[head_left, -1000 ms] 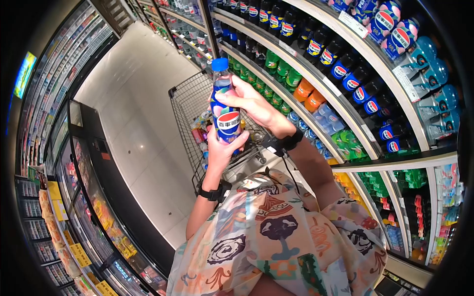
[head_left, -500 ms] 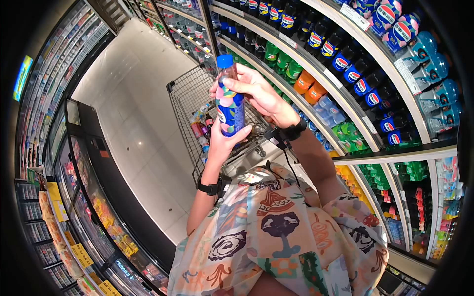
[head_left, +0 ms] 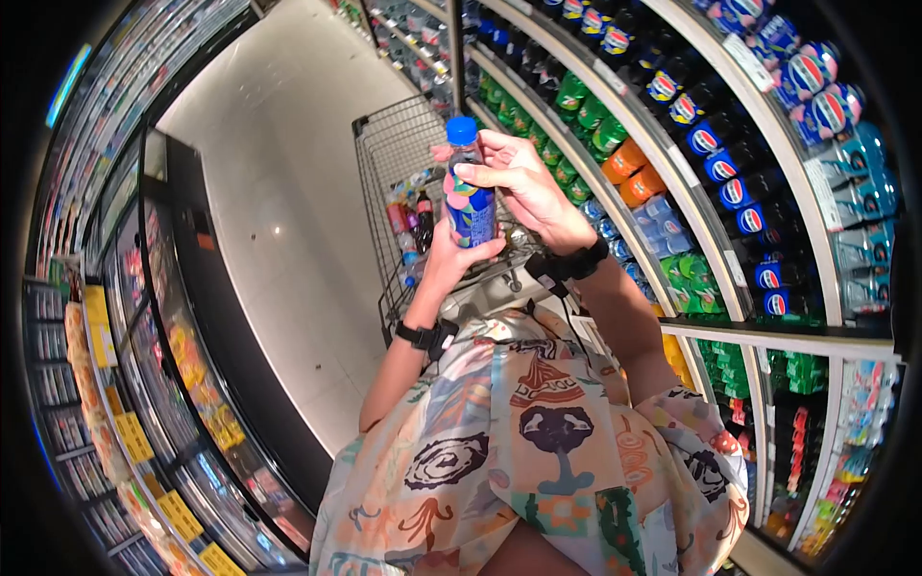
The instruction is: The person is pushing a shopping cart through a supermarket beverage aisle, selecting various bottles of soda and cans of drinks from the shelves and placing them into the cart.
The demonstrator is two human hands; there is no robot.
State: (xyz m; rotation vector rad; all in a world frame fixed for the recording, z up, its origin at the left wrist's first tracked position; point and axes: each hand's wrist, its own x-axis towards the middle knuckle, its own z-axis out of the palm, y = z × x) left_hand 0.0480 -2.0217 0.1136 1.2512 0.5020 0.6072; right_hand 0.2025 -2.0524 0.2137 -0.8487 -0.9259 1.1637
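I hold a blue-capped soda bottle (head_left: 469,197) with a pink, blue and green label upright in front of me, above a wire shopping cart (head_left: 396,163). My left hand (head_left: 451,261) grips it from below, fingers curled round its base. My right hand (head_left: 514,178) wraps its upper part, fingers across the label. Both wrists wear black bands.
The cart holds several bottles (head_left: 411,223). Shelves of soda bottles (head_left: 691,115) run along the right. A low freezer case (head_left: 182,346) lines the left, with a tiled aisle floor (head_left: 279,192) between.
The bottle has been turned in my hands, so the logo side no longer faces me. The view has shifted, with cart and hands now a little further right.
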